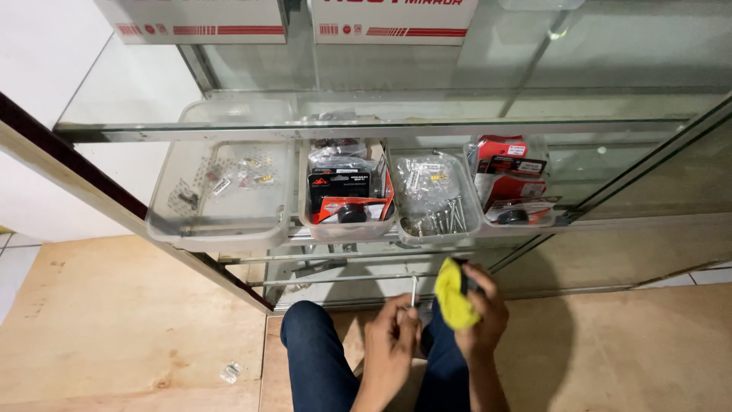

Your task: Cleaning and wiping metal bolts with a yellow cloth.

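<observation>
Both hands work low, above the person's knees: the left hand [390, 343] pinches a slim metal bolt [414, 291] upright between its fingertips, and the right hand [482, 313] is closed around a yellow cloth [453, 294] just beside the bolt. Clear plastic trays [221, 221] of bagged small parts sit along the front edge of the glass shelf [366, 128] above. A small clear packet [230, 371] lies on the wooden floor [122, 320].

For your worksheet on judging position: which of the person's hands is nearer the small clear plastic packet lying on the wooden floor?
Left. The left hand is nearer the clear packet; the right hand, holding a yellow cloth, is farther right.
</observation>
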